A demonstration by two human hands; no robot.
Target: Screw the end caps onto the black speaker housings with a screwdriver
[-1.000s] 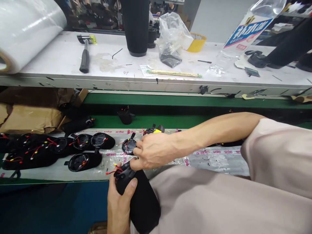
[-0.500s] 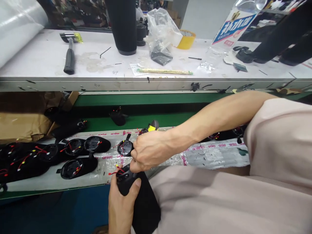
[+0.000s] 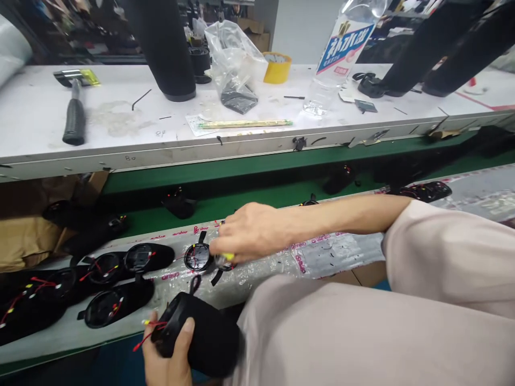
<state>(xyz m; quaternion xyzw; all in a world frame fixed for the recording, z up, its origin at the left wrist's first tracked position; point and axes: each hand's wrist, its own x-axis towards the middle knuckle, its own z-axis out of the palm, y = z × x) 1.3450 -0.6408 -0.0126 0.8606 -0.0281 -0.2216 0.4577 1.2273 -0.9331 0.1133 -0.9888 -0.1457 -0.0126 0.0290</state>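
My left hand is wrapped round a black fabric-covered cylinder, which looks like a speaker housing. Red wires with small connectors stick out of its open end, and a strap loop shows on its upper side. Over the bench strip, my right hand is closed with the fingers pointing down. A yellow and shiny bit shows beneath its fingers; what it belongs to is hidden. Right beside those fingers lies a round black housing with wires in it, and another is partly covered by the hand.
Several wired black housings stand along the left of the plastic-covered strip. On the white shelf are a hammer, a tall black cylinder, a plastic bag, a yellow tape roll and a water bottle.
My right hand has come away from the housing's end to the strip behind it. My left hand has lowered the housing leftward and turned it. The view has shifted and tilted.
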